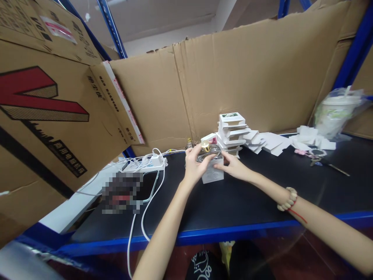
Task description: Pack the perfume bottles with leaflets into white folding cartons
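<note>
A small whitish-grey box (213,175) stands upright on the black tabletop between my two hands. My left hand (194,165) curls round its upper left side, thumb across the top edge. My right hand (236,167) grips the right side, thumb on the front and index finger near the top. Clear, shiny material shows at the box's top. A gold-coloured piece (205,146) sits by my left fingertips; whether it is a cap or a ring, I cannot tell. Just behind my left hand is a small clear item with a gold top (189,143), partly hidden.
Behind the box rises a stack of open white cartons (231,130), with folded white card (275,142) beside it. Right are keys with a bracelet (317,153) and a bagged drink cup (338,112). Left are a power strip (145,164), white cables and a phone (150,186). Cardboard walls (247,74) enclose the table.
</note>
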Tool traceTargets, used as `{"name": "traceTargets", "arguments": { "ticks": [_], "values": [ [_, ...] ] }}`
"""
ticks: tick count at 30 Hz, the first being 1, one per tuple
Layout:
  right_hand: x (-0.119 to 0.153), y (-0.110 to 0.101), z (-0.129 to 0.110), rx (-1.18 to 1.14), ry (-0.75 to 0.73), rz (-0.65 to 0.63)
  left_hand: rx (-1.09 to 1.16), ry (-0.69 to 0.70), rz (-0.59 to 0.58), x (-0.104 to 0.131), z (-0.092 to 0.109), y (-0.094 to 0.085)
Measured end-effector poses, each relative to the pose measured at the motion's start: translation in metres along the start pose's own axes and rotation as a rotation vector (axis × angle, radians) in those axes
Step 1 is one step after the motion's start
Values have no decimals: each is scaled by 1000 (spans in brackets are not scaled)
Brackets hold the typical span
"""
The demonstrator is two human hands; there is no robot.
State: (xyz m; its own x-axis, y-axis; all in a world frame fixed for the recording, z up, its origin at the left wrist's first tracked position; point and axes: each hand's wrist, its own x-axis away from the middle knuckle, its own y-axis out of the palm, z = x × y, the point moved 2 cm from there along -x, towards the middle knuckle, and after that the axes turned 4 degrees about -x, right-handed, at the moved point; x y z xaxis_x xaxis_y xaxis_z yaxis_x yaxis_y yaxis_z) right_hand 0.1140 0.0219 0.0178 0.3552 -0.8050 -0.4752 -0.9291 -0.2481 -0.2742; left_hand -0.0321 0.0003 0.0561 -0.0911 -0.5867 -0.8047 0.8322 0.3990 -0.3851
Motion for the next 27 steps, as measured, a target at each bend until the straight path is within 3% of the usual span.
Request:
{"name": "traceTargets", "arguments": {
  "ticks": [8,17,27],
  "values": [
    [-1,-1,2,9,-1,-69,38,66,-87,-6,-8,-1],
    [0,1,-1,25,11,-55,-181,84,-117,-3,-14,6],
    [1,1,-1,62,3,-83,-387,127,-118,-1,-13,2]
  ]
}}
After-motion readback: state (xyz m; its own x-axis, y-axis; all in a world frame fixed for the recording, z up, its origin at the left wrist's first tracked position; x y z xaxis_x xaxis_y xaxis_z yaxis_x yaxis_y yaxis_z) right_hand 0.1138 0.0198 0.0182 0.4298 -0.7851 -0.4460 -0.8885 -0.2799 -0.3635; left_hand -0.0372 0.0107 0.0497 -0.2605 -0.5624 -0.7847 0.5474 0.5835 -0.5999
